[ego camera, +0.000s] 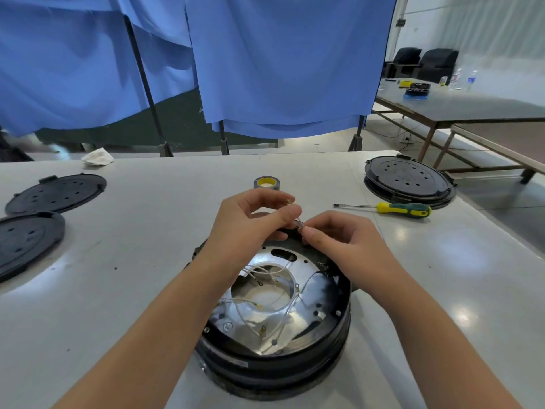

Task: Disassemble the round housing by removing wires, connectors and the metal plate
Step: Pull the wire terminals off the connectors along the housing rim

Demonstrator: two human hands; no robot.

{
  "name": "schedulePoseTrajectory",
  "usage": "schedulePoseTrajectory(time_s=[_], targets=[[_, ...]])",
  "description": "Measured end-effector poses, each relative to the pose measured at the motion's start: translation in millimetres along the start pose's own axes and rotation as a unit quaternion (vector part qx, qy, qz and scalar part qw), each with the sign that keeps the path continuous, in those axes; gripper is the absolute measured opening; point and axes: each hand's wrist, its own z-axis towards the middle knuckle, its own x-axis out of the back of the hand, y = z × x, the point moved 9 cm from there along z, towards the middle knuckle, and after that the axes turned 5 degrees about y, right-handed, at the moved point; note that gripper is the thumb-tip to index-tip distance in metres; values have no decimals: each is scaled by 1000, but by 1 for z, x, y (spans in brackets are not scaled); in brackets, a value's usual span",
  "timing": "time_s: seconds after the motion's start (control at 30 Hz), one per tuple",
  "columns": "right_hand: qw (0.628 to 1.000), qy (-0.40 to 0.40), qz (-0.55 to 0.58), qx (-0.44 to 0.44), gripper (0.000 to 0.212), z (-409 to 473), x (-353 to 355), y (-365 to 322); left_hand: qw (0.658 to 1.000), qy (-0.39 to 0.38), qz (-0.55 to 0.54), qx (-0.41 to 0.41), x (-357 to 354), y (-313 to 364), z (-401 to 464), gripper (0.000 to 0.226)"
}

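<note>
- Left hand (pixel 250 219) and right hand (pixel 333 237) both pinch a small connector (pixel 298 223) over the housing's (pixel 274 349) far rim.
- Housing sits on the worktop (pixel 147 261), wires (pixel 283 308) loose on its plate (pixel 309 290).
- Likely step: separating connectors; next needs a firm pull apart.

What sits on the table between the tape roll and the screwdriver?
Nothing: in the head view the tape roll and the screwdriver are separated only by bare grey table. Both hands work nearer the camera, over the round housing.
</note>
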Motion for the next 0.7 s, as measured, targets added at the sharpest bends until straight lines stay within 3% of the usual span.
schedulePoseTrajectory(time_s=[0.13,0.3,0.43,0.7], targets=[[996,55,-63,8,12,18,38,12,987,-56,148,8,-12,-15,-4,31],[954,81,-284,-54,12,48,81,73,908,-191,372,-7,-48,-41,-18,18],[916,38,-386,-99,6,61,79,114,890,-202,410,-12,-56,-48,-17,18],[920,61,-380,-76,12,70,73,117,910,-193,368,-8,-53,-53,-17,14]])
